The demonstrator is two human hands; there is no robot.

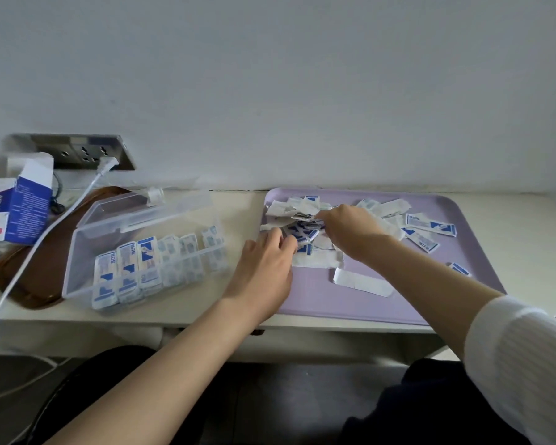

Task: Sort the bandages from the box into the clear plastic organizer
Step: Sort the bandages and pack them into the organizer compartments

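Left hand (264, 263) and right hand (350, 231) among bandages (303, 248) on lilac tray (382, 306), organizer (77, 271) alongside

Bare table (241, 216) runs between the organizer (77, 271) and the tray (382, 306), and the tray's near half is mostly open, bar a paper strip (360, 281). The organizer's raised lid (135, 213) walls its far side, a cable (45, 232) crosses left of it, and loose bandages (430, 224) litter the tray's far half.

Left hand (264, 261): palm down, forearm bare, fingers bent forward; grip unclear. Right hand (350, 229): angled leftward, white sleeve at elbow, fingertips pinching bandages (302, 216).
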